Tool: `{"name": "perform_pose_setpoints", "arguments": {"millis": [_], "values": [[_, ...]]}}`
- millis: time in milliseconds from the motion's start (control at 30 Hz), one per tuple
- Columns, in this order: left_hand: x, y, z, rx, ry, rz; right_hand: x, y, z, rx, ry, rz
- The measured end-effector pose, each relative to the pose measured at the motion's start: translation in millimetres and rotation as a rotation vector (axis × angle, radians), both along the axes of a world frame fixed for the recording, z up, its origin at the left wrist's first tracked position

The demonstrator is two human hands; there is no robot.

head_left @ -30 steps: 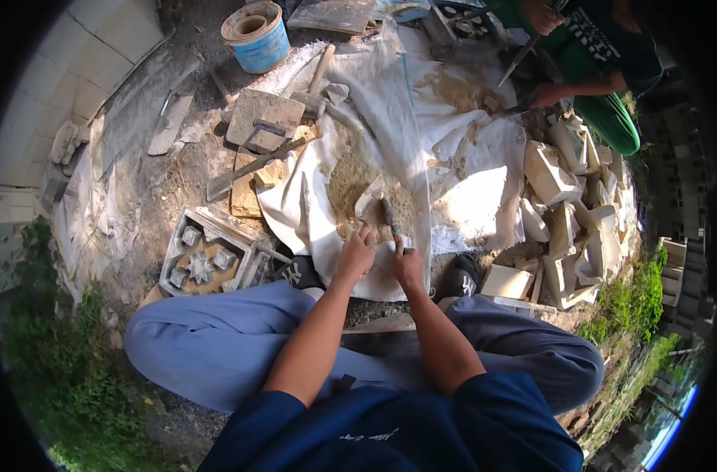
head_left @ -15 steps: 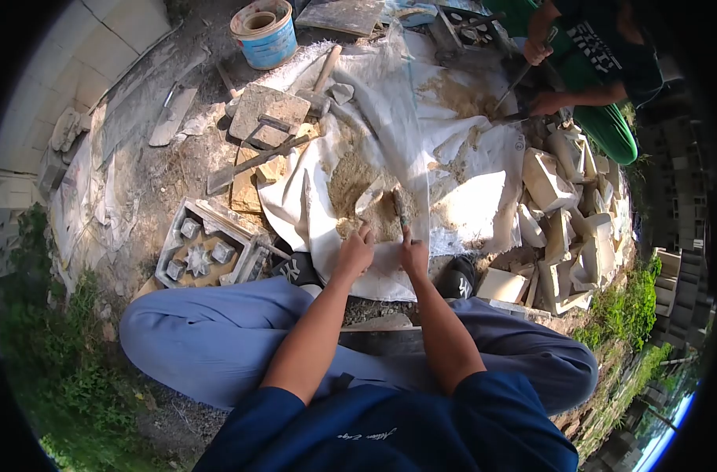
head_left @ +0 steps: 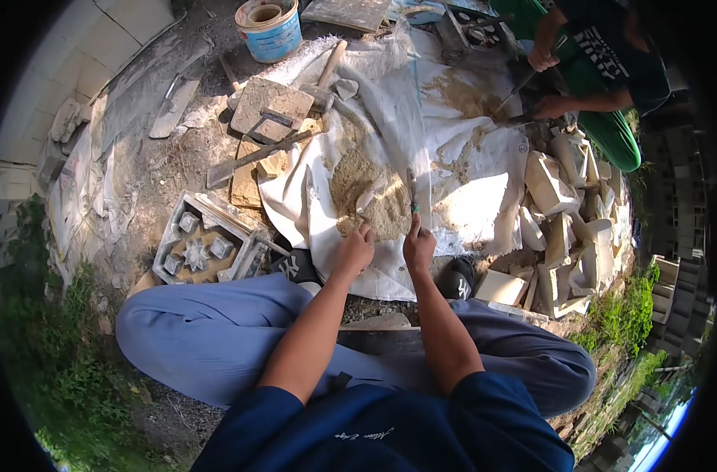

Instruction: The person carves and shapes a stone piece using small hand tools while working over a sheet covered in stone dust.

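My left hand (head_left: pixel 357 248) is closed round the handle end of a small pale-bladed trowel (head_left: pixel 365 198). Its blade lies against a heap of sandy mix (head_left: pixel 388 211) on a white sack sheet (head_left: pixel 297 200). My right hand (head_left: pixel 419 247) grips a narrow, dark hand tool (head_left: pixel 412 189), which points away from me at the heap's right edge. I see this tool nearly edge-on, so its blade shape is unclear.
Left lie a mould (head_left: pixel 195 250) with raised shapes, a float (head_left: pixel 272 110), a mallet (head_left: pixel 327 79) and a trowel (head_left: pixel 174 106). A blue bucket (head_left: pixel 270 38) stands behind. Cast pieces (head_left: pixel 551 185) pile up right. Another person (head_left: pixel 602 55) works a tool at the upper right.
My right hand has moved slightly right, and its tool has swung from over the heap to its right edge. The left hand has barely moved.
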State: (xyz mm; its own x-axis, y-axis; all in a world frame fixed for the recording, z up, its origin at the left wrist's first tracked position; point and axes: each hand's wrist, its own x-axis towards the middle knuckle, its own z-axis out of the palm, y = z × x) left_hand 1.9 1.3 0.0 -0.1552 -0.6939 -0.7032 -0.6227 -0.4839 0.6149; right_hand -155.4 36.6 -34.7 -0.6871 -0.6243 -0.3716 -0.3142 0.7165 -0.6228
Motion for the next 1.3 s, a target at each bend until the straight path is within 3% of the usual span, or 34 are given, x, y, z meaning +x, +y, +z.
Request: {"name": "perform_pose_setpoints", "arguments": {"millis": [67,167,500,633,800,967,1100,1167,1300], "values": [[0.2,-1.3,-1.5,0.022,-0.037,0.015,-8.1,6.0,-31.2,0.112,0.034,0.003],[-0.1,-2.5,11.8,0.04,-0.062,0.017,-15.4,3.1,-30.1,0.27,-0.024,0.006],[-4.6,-0.1,8.7,-0.015,-0.063,0.021,-14.8,-16.3,-10.1,-0.22,-0.015,-0.004],[0.4,-4.1,14.7,0.036,-0.028,-0.014,-10.2,6.6,-37.0,0.118,-0.037,0.103],[-1.0,-1.3,-1.9,0.064,-0.038,-0.02,-10.1,5.4,-41.2,0.143,-0.014,0.042],[1.2,-4.6,17.9,0.042,-0.035,-0.045,3.0,-6.1,0.7,0.036,-0.09,0.037],[-4.0,-1.4,0.5,0.034,-0.062,-0.032,11.9,8.8,-22.2,-0.002,-0.006,0.074],[-3.4,-2.8,4.3,0.087,-0.11,-0.024,9.1,16.2,-47.4,0.149,0.071,0.147],[-0.1,-1.3,14.8,0.063,-0.047,0.0,6.0,14.0,-48.1,0.148,-0.002,0.098]]}}
